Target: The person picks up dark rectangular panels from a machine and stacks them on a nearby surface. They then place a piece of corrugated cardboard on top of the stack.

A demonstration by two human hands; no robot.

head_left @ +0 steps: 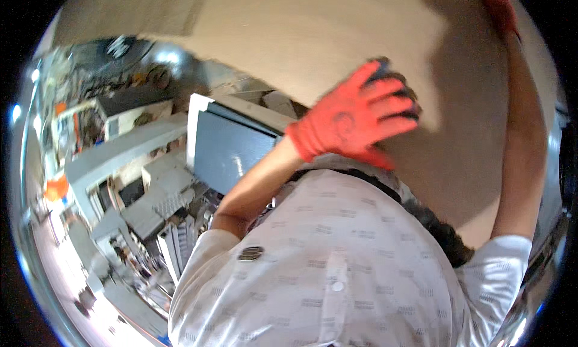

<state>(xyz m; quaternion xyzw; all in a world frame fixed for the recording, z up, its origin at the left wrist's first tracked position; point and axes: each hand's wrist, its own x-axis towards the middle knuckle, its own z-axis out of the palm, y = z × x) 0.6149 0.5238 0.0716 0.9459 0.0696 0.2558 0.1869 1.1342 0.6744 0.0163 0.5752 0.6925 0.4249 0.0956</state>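
My left hand [361, 112], in a red work glove with dark fingertips, is spread in front of my body, its fingers pointing right. It is over a broad tan surface [337, 40], perhaps a board or tabletop; whether the palm touches it is hidden. Nothing shows in this hand. My right hand [500, 10], also in a red glove, reaches far out to the upper right, by the tan surface. Its fingers are dark and cut off by the picture's rim, so I cannot see what they do. A shadow falls on the surface beside the right arm.
To the left, a pale-framed unit with a dark glossy panel [235, 148] stands close to my left forearm. Beyond it are cluttered grey machine casings [132, 145], loose parts and an orange item [56, 188]. A brownish sheet [126, 13] lies at the upper left.
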